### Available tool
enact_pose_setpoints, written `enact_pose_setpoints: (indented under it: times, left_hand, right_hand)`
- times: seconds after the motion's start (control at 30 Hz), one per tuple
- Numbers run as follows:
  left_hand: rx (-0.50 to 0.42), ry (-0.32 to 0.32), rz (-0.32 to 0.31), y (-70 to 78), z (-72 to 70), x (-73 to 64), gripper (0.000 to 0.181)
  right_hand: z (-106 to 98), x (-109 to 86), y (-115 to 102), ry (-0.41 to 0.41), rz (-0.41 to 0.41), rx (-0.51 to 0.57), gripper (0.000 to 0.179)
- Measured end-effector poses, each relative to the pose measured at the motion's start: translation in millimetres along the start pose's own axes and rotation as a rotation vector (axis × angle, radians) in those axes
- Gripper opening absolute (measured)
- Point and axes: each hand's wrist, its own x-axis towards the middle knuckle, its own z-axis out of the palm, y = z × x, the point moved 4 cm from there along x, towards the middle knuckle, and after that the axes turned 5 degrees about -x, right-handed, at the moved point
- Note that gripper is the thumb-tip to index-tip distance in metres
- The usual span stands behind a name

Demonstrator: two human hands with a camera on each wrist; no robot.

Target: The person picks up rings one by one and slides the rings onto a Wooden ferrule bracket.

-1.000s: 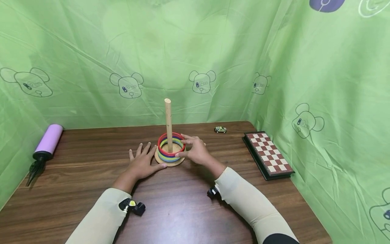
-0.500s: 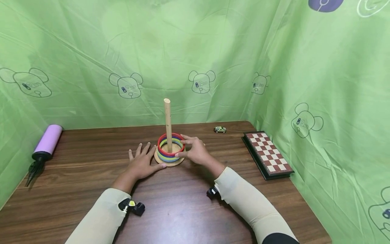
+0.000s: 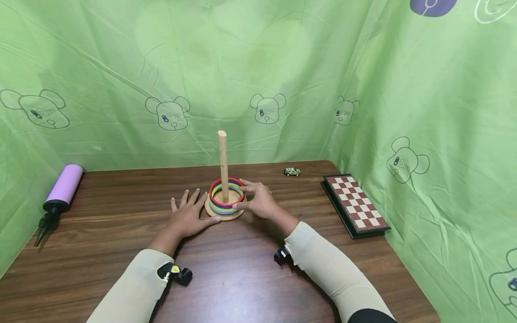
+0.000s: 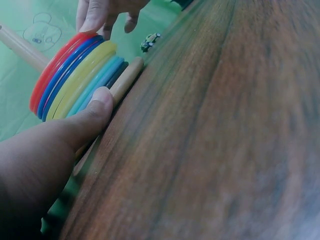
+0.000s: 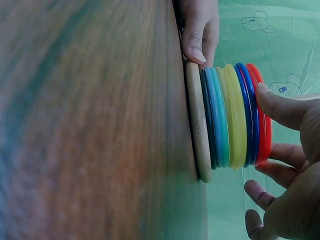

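Observation:
A wooden post (image 3: 223, 163) rises from a round wooden base (image 5: 198, 125) on the brown table. Stacked around it are several coloured rings: red rings (image 5: 265, 135) on top, then blue rings (image 5: 248, 112), yellow rings (image 5: 236, 120), and turquoise and dark ones below. My right hand (image 3: 261, 200) pinches the red rings at the right side of the stack, thumb in front and fingertips behind. Fingers spread, my left hand (image 3: 187, 217) rests flat on the table to the left, and its thumb (image 4: 101, 97) touches the edge of the base.
A chequered board game box (image 3: 357, 204) lies at the right side of the table. A small toy car (image 3: 292, 172) is near the back edge. At the far left lies a purple hand pump (image 3: 65, 184) with a black end. Green cloth (image 3: 218, 67) hangs behind.
The red rings sit very slightly lower on the post, and the right fingertips have come down with them. My left hand keeps its place.

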Motion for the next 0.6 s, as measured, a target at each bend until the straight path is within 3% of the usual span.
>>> enact_pose_setpoints:
  times: [0.33, 0.6]
  left_hand:
    - [-0.014, 0.016, 0.004, 3.3, -1.2, -1.6, 0.116]
    - [-0.027, 0.035, 0.000, -2.2, 0.8, -1.1, 0.124]
  right_hand:
    - [0.4, 0.0, 0.6, 0.001, -0.035, 0.002, 0.070]
    - [-1.4, -4.6, -2.2, 0.019, -0.054, -0.040, 0.073]
